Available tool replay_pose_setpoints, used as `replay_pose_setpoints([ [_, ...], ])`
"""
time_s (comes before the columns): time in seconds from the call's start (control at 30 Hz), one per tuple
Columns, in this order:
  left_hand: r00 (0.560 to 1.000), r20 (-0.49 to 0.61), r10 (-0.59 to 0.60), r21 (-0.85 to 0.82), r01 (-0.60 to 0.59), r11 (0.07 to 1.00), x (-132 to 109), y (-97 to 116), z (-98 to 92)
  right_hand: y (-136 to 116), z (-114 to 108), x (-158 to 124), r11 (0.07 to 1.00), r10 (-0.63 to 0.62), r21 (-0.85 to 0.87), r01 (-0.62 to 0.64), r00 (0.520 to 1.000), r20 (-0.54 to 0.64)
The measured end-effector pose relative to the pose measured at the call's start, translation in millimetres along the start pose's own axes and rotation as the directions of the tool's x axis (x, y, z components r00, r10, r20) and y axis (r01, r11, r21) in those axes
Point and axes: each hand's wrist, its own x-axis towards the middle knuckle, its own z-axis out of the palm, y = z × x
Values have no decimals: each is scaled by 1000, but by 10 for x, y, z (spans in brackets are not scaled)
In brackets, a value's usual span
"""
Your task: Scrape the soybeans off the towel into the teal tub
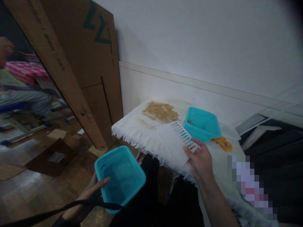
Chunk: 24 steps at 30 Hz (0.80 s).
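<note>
My left hand (92, 192) grips a teal plastic tub (123, 189) by its left wall, with the thumb over the rim. The tub is tilted toward me in front of the table edge; I see nothing inside it. In my right hand (201, 157) is a thin white slotted plate (174, 142), pinched at its slotted right side. Its plain left end hangs over the white cloth (127, 126). Just beyond the plate lies a spread pile of tan beans or pellets (161, 111). A second teal tub (203, 124) stands behind my right hand, with a few dark bits inside.
A crumpled orange cloth (222, 143) lies beside the second tub. A tall cardboard box (85, 63) stands left of the table, and a white wall rises behind. Flattened cardboard (50, 157) is on the floor. A seated person (26, 91) is at far left.
</note>
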Motion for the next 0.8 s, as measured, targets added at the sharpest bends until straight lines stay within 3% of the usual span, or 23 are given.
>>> replay_pose_setpoints([
  [0.07, 993, -106, -60, -28, 57, 998, 9, -2, 183, 52, 138, 84, 988, -137, -82, 130, 987, -83],
  [0.1, 995, -72, -75, -63, 71, 995, 37, -23, 264, 66, 204, 129, 966, -215, -163, 199, 972, -90],
  [0.17, 997, -54, -59, -135, 52, 990, 135, -110, 379, 70, 319, 206, 890, -338, -348, 295, 939, -68],
  [0.3, 981, -173, -85, -114, 66, 991, 365, -322, 448, 39, 457, 279, 737, -463, -561, 378, 886, -12],
  [0.43, 968, -239, -73, -94, 52, 994, 444, -353, 464, -12, 526, 301, 623, -589, -595, 507, 805, 69],
  [0.6, 970, -230, -77, -82, 59, 995, 433, -252, 516, -92, 601, 379, 500, -664, -561, 660, 708, 241],
  [0.8, 970, -230, -82, -104, 59, 993, 394, -154, 710, -71, 580, 500, 495, -642, -525, 693, 698, 316],
])
